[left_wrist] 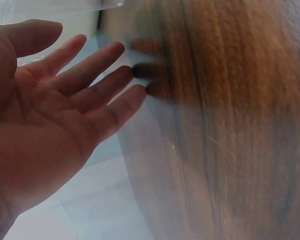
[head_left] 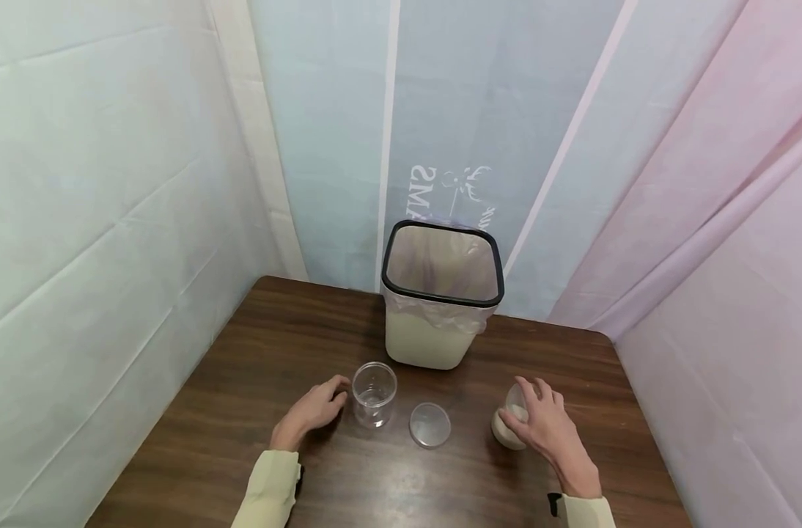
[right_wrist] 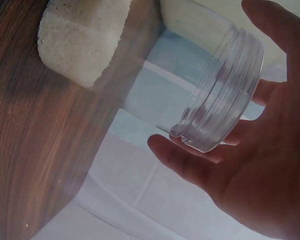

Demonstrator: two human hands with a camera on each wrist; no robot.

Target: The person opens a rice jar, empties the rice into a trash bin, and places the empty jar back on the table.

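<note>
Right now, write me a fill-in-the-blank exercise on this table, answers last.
The white plastic bin has a rim coloured ____.
The empty clear cylindrical jar stands nearest the ____ hand.
The clear round lid lies ____ that jar and the clear jar of pale grains.

Missing words: black; left; between.

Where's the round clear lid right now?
Head view: the lid lies on the table just right of the empty jar, left of the partly filled jar by the right hand, in front of the bin.

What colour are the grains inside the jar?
Off-white; the grains show best in the right wrist view.
</note>
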